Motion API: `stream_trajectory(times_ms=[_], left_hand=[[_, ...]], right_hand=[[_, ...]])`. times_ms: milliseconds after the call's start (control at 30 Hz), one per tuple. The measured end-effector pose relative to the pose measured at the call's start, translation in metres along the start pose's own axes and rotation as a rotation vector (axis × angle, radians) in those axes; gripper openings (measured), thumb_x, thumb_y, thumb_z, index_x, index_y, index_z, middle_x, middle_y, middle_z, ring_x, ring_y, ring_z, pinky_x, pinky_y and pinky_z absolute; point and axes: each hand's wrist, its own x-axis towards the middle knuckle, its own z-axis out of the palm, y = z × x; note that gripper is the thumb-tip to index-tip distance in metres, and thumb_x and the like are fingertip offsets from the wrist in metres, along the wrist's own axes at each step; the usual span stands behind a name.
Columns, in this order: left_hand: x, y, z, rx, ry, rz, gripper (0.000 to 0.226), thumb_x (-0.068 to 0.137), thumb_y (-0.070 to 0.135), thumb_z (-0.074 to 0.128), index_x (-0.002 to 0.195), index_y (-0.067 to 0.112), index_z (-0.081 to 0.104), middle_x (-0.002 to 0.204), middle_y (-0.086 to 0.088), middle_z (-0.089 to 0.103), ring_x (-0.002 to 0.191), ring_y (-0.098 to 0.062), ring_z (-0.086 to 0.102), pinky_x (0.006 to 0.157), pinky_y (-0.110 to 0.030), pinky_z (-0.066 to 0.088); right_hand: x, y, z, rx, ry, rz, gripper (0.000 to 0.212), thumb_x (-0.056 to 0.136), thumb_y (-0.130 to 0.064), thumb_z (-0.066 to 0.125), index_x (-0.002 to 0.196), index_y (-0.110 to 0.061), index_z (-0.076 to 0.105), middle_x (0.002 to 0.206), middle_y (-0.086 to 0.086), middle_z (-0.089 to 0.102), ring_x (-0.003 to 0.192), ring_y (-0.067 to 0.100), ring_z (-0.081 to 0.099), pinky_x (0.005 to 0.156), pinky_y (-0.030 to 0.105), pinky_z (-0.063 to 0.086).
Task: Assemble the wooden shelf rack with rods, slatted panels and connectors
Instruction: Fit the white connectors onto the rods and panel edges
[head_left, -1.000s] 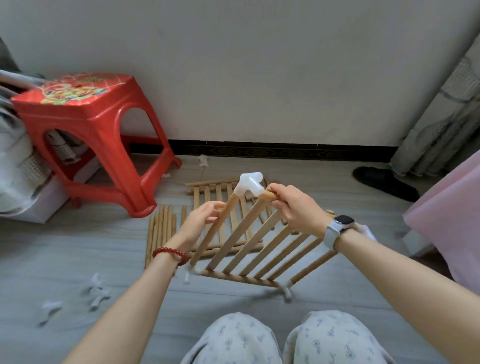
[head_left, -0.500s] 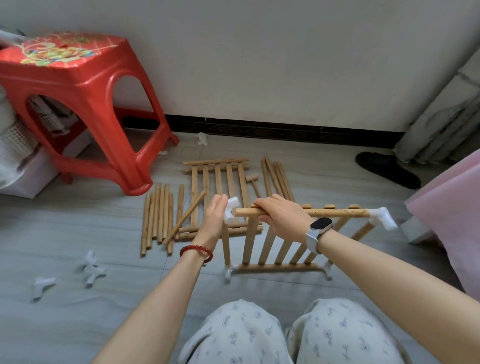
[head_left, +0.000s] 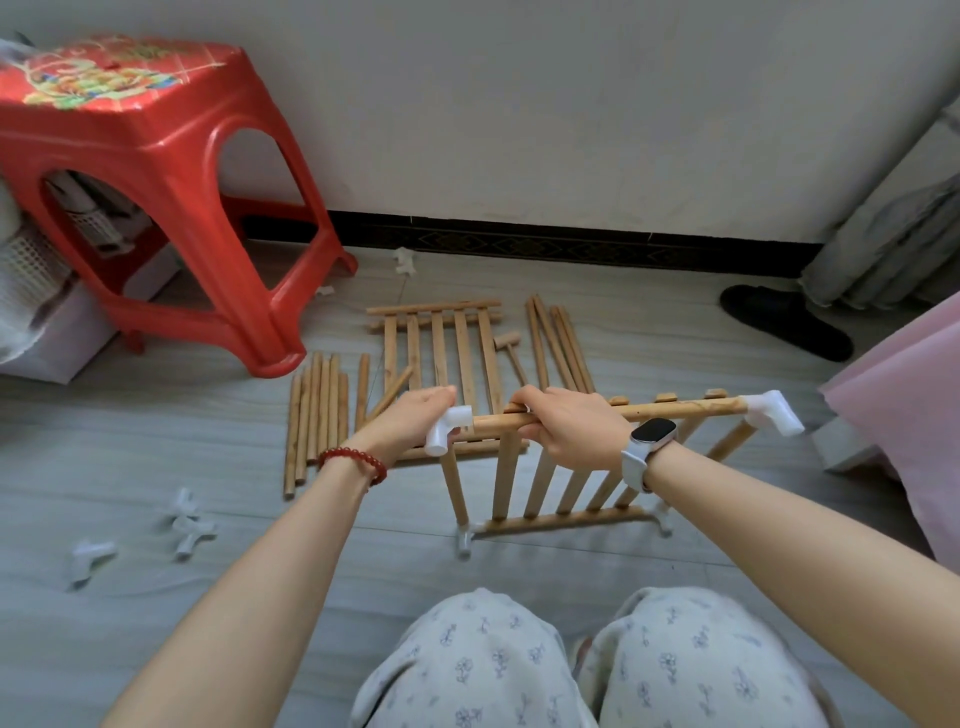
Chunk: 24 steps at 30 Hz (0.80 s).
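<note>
My right hand (head_left: 569, 434) clamps the upright slatted panel (head_left: 545, 483)'s top rail; my left hand (head_left: 415, 423) closes around its corner connector (head_left: 448, 428). Seating that joint seems the step; next, probably, a rod (head_left: 318, 415) from the floor.

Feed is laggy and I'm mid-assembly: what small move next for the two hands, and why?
Probably press the white plastic corner connector further onto the top wooden rod. The left hand cups that connector; the right hand grips the rod beside it, steadying the upright slatted panel.

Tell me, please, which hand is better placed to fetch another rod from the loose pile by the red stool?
Left, probably: the left hand only cups the corner connector nearest the rod pile, while the right hand grips the top rail.
</note>
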Motion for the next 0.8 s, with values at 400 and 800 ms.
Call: stream_trajectory(times_ms=[400, 800], left_hand=[[0.012, 0.021, 0.028, 0.097, 0.303, -0.084, 0.029, 0.098, 0.012, 0.035, 0.104, 0.002, 0.061, 0.096, -0.007, 0.05, 0.087, -0.03, 0.06, 0.08, -0.046, 0.055], [0.019, 0.007, 0.035, 0.312, 0.375, 0.057, 0.027, 0.096, 0.008, 0.03, 0.097, 0.022, 0.053, 0.092, 0.0, 0.053, 0.074, -0.012, 0.051, 0.056, -0.025, 0.039]], right_hand=[[0.001, 0.0, 0.007, -0.109, 0.095, -0.049, 0.035, 0.09, -0.058, 0.043, 0.102, -0.026, 0.05, 0.067, -0.012, 0.046, 0.063, 0.009, 0.05, 0.054, 0.02, 0.038], [0.006, 0.007, 0.012, -0.127, 0.166, -0.048, 0.037, 0.088, -0.062, 0.041, 0.094, -0.026, 0.05, 0.067, -0.01, 0.052, 0.06, 0.01, 0.053, 0.05, 0.022, 0.036]])
